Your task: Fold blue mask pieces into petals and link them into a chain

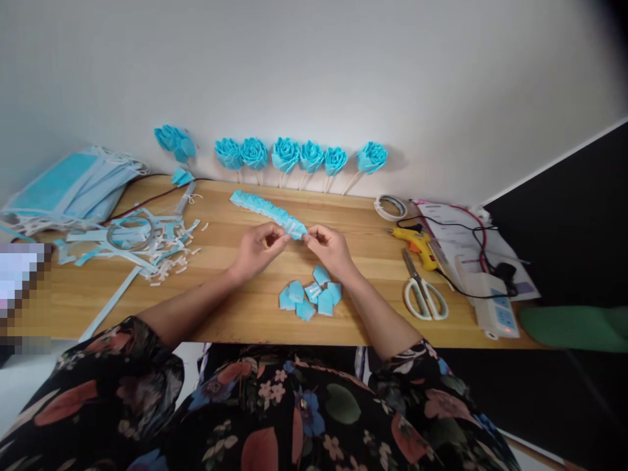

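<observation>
A long strip of overlapping blue folded pieces [265,208] lies on the wooden table [230,314], running from the back left toward me. My left hand [258,247] and my right hand [330,247] both pinch its near end [296,229], fingers closed on it. Just below my right hand sits a small pile of several loose blue folded pieces [310,297].
Several blue fabric roses on sticks [284,155] lean against the wall. A stack of blue face masks [69,186] and cut scraps [142,242] lie at left. At right are a tape roll [390,207], a yellow glue gun [417,243], white scissors [424,294] and a power strip [493,304].
</observation>
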The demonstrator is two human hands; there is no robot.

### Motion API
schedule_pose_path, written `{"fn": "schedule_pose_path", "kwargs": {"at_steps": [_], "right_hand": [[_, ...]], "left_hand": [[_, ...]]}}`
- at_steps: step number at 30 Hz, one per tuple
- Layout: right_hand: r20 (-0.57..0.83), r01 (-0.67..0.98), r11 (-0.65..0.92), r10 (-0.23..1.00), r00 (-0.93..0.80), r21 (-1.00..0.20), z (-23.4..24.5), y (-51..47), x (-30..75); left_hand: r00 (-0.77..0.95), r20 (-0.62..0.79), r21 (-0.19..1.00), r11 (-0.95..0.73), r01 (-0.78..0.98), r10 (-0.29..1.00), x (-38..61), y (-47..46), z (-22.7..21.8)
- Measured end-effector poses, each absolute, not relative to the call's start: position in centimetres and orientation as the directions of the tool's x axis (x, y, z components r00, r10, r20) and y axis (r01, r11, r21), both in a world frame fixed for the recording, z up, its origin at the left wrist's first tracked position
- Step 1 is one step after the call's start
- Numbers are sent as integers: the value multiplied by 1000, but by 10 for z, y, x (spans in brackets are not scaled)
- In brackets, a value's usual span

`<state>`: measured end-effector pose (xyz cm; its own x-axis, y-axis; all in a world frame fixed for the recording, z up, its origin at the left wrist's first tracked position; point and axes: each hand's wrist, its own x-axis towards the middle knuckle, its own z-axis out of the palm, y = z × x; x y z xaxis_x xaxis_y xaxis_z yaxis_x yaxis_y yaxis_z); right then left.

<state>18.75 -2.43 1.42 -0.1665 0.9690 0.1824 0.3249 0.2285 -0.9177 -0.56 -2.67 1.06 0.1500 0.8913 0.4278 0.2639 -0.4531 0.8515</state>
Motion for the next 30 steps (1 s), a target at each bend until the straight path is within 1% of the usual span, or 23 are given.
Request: {"fn": "schedule_pose_path", "kwargs": {"at_steps": [3, 10, 13, 22, 26, 30], "right_hand": [[212, 353, 259, 963, -165, -899, 14, -27, 184], [270, 376, 321, 945, -183, -869, 12, -29, 180], [295, 399, 346, 937, -186, -849, 10, -29, 180], [404, 502, 464, 885, -232, -730, 2, -29, 180], [396, 542, 461, 886, -241, -702, 0, -28, 180], [387, 532, 451, 892, -236, -716, 2, -28, 180]], "left_hand": [[252, 445, 797, -509, 326, 859, -2, -30, 10], [223, 423, 780, -478, 404, 878, -3, -25, -3], [219, 428, 755, -480, 447, 877, -3, -24, -5], [258, 444, 703, -513, 492, 858, -4, -25, -3], [252, 426, 701, -493, 515, 869, -4, -26, -3], [258, 423, 698, -494, 518, 868, -4, -26, -2]]}}
